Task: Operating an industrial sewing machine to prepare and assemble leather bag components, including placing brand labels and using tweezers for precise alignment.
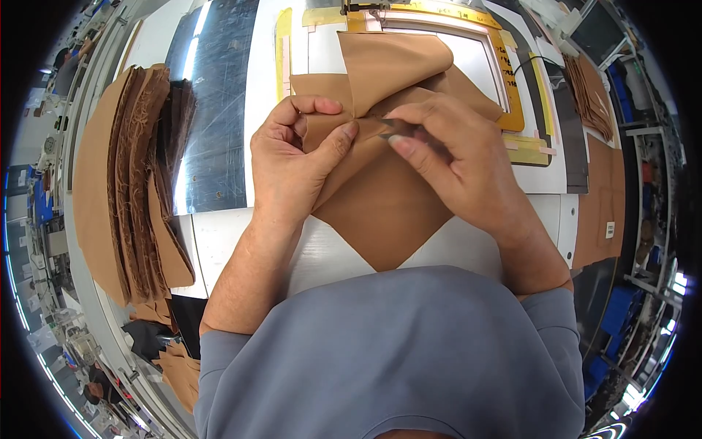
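Head view, cloth: The tan square piece of soft fabric lies on the white work table in front of me, with one corner pointing at my tummy.
Left hand: My left hand pinches a fold of the cloth, tight.
Right hand: My right hand grips a small dark metal tool at the fold.
Side pile: A stack of brown cut pieces sits to my left.
Doing it well: I think I should keep the fold pulled flat and move the tool slowly.
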A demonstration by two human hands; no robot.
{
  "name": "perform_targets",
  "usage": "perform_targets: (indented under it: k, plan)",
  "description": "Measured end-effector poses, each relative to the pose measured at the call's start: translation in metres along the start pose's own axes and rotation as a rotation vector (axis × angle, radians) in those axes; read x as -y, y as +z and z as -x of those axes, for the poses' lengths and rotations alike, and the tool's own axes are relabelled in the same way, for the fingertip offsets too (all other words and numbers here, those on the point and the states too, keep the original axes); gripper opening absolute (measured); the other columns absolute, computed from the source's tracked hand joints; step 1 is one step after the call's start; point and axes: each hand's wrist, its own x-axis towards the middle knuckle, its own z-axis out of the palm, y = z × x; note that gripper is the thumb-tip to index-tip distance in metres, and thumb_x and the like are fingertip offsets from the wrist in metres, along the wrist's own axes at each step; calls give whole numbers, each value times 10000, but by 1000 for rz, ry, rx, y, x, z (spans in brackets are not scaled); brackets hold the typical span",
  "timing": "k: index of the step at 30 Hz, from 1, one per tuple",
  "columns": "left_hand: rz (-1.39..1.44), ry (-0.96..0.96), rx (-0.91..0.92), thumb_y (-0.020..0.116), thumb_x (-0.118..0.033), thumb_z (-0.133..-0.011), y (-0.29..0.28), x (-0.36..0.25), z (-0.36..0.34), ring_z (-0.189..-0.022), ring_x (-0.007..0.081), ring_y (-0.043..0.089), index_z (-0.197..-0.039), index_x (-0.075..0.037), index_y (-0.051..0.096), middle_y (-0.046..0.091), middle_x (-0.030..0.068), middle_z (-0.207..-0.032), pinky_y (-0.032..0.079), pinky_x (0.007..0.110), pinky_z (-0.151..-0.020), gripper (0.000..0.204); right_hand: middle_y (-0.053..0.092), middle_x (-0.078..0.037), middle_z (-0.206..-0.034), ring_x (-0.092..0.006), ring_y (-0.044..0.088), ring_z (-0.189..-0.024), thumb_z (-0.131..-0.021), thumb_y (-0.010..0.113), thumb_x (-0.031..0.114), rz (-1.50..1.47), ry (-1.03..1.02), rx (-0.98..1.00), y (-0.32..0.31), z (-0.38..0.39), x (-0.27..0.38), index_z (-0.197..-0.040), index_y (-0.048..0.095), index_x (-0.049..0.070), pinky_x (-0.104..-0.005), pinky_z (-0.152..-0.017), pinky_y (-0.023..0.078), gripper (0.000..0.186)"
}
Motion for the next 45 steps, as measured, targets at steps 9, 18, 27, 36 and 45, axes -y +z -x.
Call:
perform_targets:
  k: [9,18,27,36,45]
  plan:
    - [-151,110,-21,746,60,-854,4,1,6,-907,65,660,-1073,7,626,712,79,-980,541,195,-778,255,672,-115,-873,-294,657,-812,-919,719,205,120,-72,33,15,0,-11,-1009,721,4,-401,-688,535,220]
    - [-201,192,-75,745,56,-841,10,0,10,-817,29,642,-1038,-3,630,699,27,-891,525,175,-718,235,693,-122,-845,-306,657,-791,-924,709,191,67,-30,21,17,-1,-12,-974,736,6,-406,-718,526,193]
    - [-242,285,-101,758,45,-829,12,8,10,-684,16,583,-1024,-22,633,686,10,-824,489,180,-621,241,700,-122,-836,-307,667,-791,-916,719,192,51,-7,-16,20,0,-10,-954,737,13,-407,-714,523,185]
    - [-485,417,-140,778,36,-791,10,10,12,-591,30,577,-1008,-58,612,661,5,-758,442,205,-503,289,702,-121,-831,-277,646,-746,-927,712,209,-30,54,25,21,0,-14,-951,733,10,-375,-676,511,202]
    - [-469,406,-138,773,37,-778,11,7,12,-566,41,561,-1016,-65,600,650,7,-756,435,209,-487,311,694,-122,-807,-260,623,-744,-935,698,221,-136,131,30,22,0,-13,-948,734,13,-383,-674,498,211]
